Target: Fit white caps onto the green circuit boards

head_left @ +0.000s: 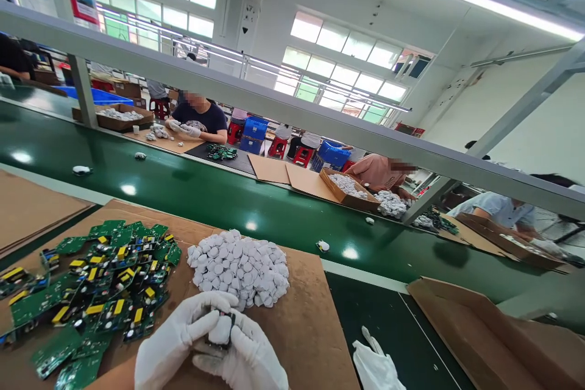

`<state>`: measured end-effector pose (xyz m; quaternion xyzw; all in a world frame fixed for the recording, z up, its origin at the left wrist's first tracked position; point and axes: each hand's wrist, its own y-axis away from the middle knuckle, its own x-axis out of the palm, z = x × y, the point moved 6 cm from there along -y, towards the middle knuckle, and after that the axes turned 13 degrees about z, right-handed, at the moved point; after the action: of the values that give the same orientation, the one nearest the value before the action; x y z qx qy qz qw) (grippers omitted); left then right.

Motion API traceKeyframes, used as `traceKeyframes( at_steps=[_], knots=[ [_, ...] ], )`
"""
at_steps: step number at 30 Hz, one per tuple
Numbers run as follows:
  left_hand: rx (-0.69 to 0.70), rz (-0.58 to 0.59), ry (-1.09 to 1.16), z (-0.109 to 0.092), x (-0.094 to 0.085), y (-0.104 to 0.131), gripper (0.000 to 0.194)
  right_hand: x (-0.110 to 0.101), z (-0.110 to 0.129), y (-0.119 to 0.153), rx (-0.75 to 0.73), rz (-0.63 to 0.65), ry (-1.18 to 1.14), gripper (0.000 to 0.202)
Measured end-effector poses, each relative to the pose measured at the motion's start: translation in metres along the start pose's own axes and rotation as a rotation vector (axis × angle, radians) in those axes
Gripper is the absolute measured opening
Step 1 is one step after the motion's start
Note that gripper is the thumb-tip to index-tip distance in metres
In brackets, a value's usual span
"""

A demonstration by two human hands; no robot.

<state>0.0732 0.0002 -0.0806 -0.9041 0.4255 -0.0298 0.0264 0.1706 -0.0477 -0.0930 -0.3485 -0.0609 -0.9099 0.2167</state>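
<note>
Both my hands wear white gloves and meet at the front of a brown cardboard sheet (311, 323). Between the fingers of my left hand (178, 329) and my right hand (253, 350) is a small circuit board with a white pad (221, 330) facing up. Its dark edge shows around the pad; the fingers hide the rest. Just beyond my hands lies a heap of small white pads (237, 265), mostly rounded. Left of them spreads a pile of green circuit boards (109, 311) with yellow components.
A green conveyor belt (205, 198) crosses behind the cardboard, carrying a few small white-topped pieces (323, 246). An empty-looking glove (377, 365) lies to the right, near an open cardboard box (457, 304). Co-workers (201, 119) sit across the belt. A metal beam (256, 94) spans above.
</note>
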Motion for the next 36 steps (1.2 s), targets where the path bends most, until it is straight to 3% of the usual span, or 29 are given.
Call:
traceKeyframes(
  at_steps=[5,9,15,18,23,25,30,36],
  knots=[
    [0.217,-0.04,-0.465,-0.014,0.005,0.016,0.045,0.003,0.004,0.003,-0.003,0.016,-0.034,0.029],
    [0.304,-0.083,-0.866,-0.017,0.014,0.019,0.05,-0.004,0.002,0.008,-0.032,-0.02,-0.054,0.031],
    [0.487,-0.228,-1.185,-0.015,0.022,0.019,0.049,-0.016,-0.019,0.003,-0.094,-0.063,-0.094,0.028],
    [0.5,-0.216,-1.169,-0.013,0.027,0.021,0.049,-0.02,-0.023,0.002,-0.121,-0.079,-0.102,0.026],
    [0.248,-0.269,-0.815,-0.002,0.013,0.022,0.057,-0.022,-0.017,0.007,-0.104,-0.083,-0.086,0.03],
    [0.3,-0.27,-0.824,-0.004,0.012,0.023,0.056,-0.024,-0.017,0.007,-0.106,-0.091,-0.088,0.03],
    [0.514,-0.296,-1.16,-0.012,0.022,0.024,0.037,-0.03,-0.028,0.006,-0.141,-0.127,-0.121,0.03],
    [0.369,-0.295,-1.008,-0.005,0.014,0.021,0.04,-0.032,-0.033,0.01,-0.161,-0.164,-0.164,0.034]
  ],
)
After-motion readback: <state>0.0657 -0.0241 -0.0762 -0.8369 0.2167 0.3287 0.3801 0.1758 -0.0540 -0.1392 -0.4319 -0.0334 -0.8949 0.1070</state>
